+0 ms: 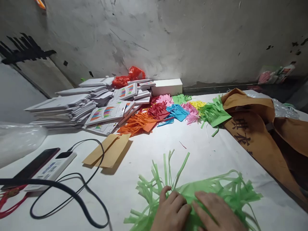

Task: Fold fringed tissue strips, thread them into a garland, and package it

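Observation:
A light green sheet of fringed tissue paper [204, 186] lies on the white table at the bottom centre, its cut strips spreading to the left and right. My left hand [171, 210] rests on the left part of the green paper with its fingers bent and close together; whether they pinch the paper is hidden. To its right, my right hand [215, 210] lies over the same paper, slightly blurred, fingers stretched out and a little apart.
Folded fringed bundles, orange [138, 123], blue [177, 112] and green [215, 112], lie mid-table. Printed packets [107, 112] and white stacks [60, 107] stand back left. Brown paper [109, 150], power bank [51, 170], phone [33, 165] and cable are left; brown bag [250, 128] right.

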Available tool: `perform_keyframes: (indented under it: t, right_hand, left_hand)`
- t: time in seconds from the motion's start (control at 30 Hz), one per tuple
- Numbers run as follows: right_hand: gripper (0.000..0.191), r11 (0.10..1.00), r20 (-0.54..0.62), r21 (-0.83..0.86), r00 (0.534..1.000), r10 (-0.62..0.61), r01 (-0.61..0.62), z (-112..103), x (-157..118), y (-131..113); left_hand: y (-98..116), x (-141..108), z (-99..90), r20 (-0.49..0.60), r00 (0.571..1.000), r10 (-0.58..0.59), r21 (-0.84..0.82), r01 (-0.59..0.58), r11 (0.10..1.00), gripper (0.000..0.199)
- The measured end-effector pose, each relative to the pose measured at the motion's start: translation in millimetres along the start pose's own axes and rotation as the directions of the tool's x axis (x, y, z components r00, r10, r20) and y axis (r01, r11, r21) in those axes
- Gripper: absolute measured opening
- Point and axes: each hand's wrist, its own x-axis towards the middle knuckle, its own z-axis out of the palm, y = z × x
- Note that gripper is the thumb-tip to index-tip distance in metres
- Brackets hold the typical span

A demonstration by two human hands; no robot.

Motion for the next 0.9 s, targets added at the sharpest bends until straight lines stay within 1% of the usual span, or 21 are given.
perform_keyframes:
  t: [0.03, 0.1, 0.13, 0.2, 0.27, 0.33, 0.37, 0.4, 0.47, 0.5, 0.57, 0.63, 0.7, 0.77, 0.83, 0.9]
  right_hand:
    - [0.033, 1.000, -0.037, 0.024, 0.999, 0.005, -0.004, 9, -2, -6]
    - [0.035, 0.997, -0.050, 0.048, 0.996, 0.068, -0.065, 24, -12, -13]
    - [0.035, 0.992, -0.049, 0.058, 0.992, 0.117, -0.114, 27, -19, -14]
    - [0.032, 0.979, 0.002, 0.040, 0.980, 0.199, -0.199, 27, -33, -8]
    - [0.026, 0.983, 0.049, -0.031, 0.982, 0.180, -0.179, 19, -42, 2]
    - [0.021, 0.992, 0.127, -0.107, 0.989, 0.081, -0.068, 11, -44, 9]
    - [0.019, 0.993, 0.146, -0.112, 0.989, 0.039, -0.023, 8, -44, 10]
    - [0.017, 0.995, 0.133, -0.094, 0.991, 0.035, -0.023, 8, -42, 8]
    - [0.014, 0.989, 0.087, -0.001, 0.985, 0.148, -0.148, 12, -38, 1]
    - [0.018, 0.971, 0.072, 0.054, 0.971, 0.230, -0.234, 15, -37, -3]
    - [0.027, 0.908, 0.076, 0.114, 0.915, 0.396, -0.403, 23, -35, -9]
    - [0.032, 0.870, 0.108, 0.094, 0.873, 0.475, -0.485, 28, -34, -9]
    - [0.034, 0.859, 0.148, 0.021, 0.851, 0.503, -0.512, 31, -30, -5]
    - [0.034, 0.861, 0.195, -0.051, 0.841, 0.505, -0.505, 32, -25, 0]
    - [0.034, 0.866, 0.224, -0.106, 0.837, 0.499, -0.488, 35, -21, 4]
    - [0.036, 0.872, 0.228, -0.136, 0.842, 0.489, -0.470, 38, -18, 8]
  left_hand:
    - [1, 0, -0.2, -0.019, 1.000, 0.005, -0.003, -0.005, 1.000, 0.033]
    - [1, -3, -0.9, -0.047, 0.999, 0.023, -0.002, -0.023, 1.000, 0.035]
    - [0, -5, -1.5, -0.046, 0.999, 0.027, 0.002, -0.027, 1.000, 0.036]
    - [-1, -9, -2.8, -0.011, 1.000, 0.026, 0.009, -0.026, 1.000, 0.037]
    - [-3, -13, -4.3, 0.014, 1.000, 0.012, 0.016, -0.012, 1.000, 0.034]
    - [-3, -13, -5.9, 0.038, 0.999, -0.012, 0.021, 0.011, 1.000, 0.032]
    - [-2, -12, -6.7, 0.054, 0.998, -0.024, 0.022, 0.022, 1.000, 0.032]
    - [-2, -10, -7.4, 0.074, 0.997, -0.034, 0.023, 0.033, 0.999, 0.032]
    - [-2, -5, -7.7, 0.122, 0.991, -0.046, 0.026, 0.044, 0.999, 0.029]
    - [-3, -4, -6.9, 0.142, 0.988, -0.060, 0.030, 0.056, 0.998, 0.026]
    - [-6, -2, -2.4, 0.145, 0.980, -0.134, 0.056, 0.127, 0.990, 0.022]
    - [-9, -3, 5.6, 0.124, 0.963, -0.238, 0.097, 0.227, 0.969, 0.022]
    - [-12, -5, 14.1, 0.120, 0.944, -0.309, 0.142, 0.291, 0.946, 0.022]
    - [-13, -6, 18.9, 0.134, 0.934, -0.332, 0.178, 0.307, 0.935, 0.021]
    - [-11, -3, 17.2, 0.110, 0.936, -0.335, 0.210, 0.307, 0.928, 0.020]
    - [-7, 3, 10.1, 0.089, 0.950, -0.300, 0.229, 0.274, 0.934, 0.017]
